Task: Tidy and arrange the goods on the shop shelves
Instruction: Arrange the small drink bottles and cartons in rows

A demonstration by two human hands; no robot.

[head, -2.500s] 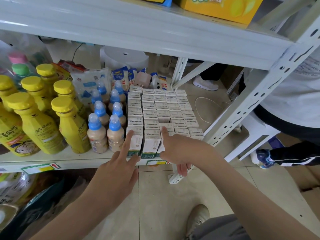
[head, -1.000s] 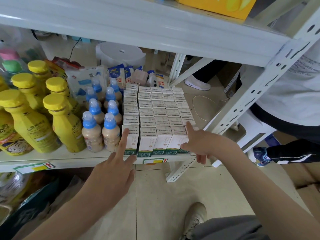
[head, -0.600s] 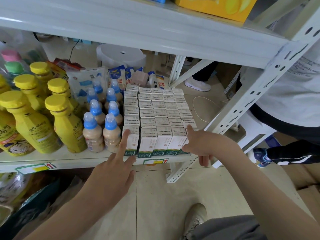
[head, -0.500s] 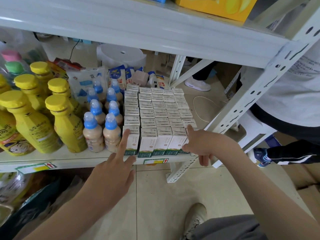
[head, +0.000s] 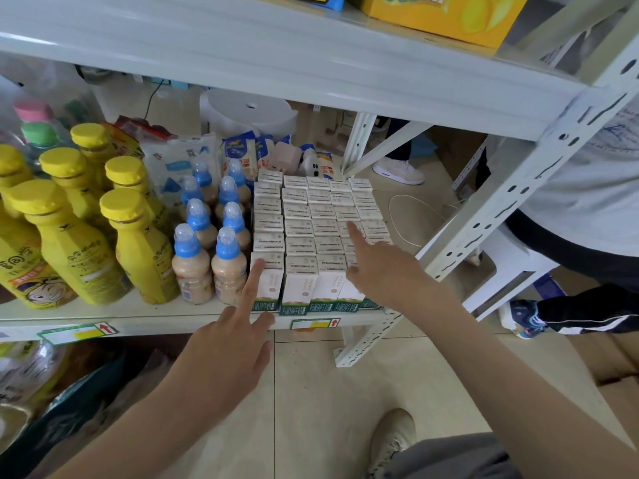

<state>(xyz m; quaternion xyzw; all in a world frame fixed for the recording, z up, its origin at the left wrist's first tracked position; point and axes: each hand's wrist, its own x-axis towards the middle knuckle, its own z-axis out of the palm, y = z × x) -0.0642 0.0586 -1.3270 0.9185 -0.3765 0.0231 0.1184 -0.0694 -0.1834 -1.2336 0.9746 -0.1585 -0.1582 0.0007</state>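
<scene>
White-and-green cardboard milk cartons (head: 301, 236), blocked front-to-back at the front right corner of the white metal shelf (head: 155, 321), are touched, not gripped: left hand (head: 221, 354) index on left face, right hand (head: 383, 274) index on top.

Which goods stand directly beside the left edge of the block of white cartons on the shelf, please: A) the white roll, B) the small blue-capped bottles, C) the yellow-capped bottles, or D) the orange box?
B: the small blue-capped bottles stand right against the left side of the white cartons, while the yellow-capped bottles stand farther left.
</scene>
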